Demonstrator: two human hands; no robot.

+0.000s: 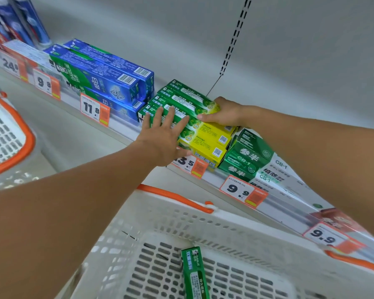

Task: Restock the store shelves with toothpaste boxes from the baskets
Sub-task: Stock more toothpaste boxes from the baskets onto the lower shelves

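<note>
A stack of green-and-yellow toothpaste boxes [205,134] lies on the white shelf [125,130]. My left hand [162,137] lies flat against the stack's front, fingers straight and spread over the top boxes, thumb under the stack's lower edge. My right hand [222,114] grips the far end of the upper green box [190,102], fingers curled round it. One more green toothpaste box [193,272] lies alone in the white basket [160,223] below me.
Blue toothpaste boxes [108,76] are stacked left of the green stack, dark green boxes [248,160] right of it. Orange price tags [94,110] line the shelf edge. A second orange-handled basket [9,137] sits at the left. A slotted upright [235,35] runs up the back wall.
</note>
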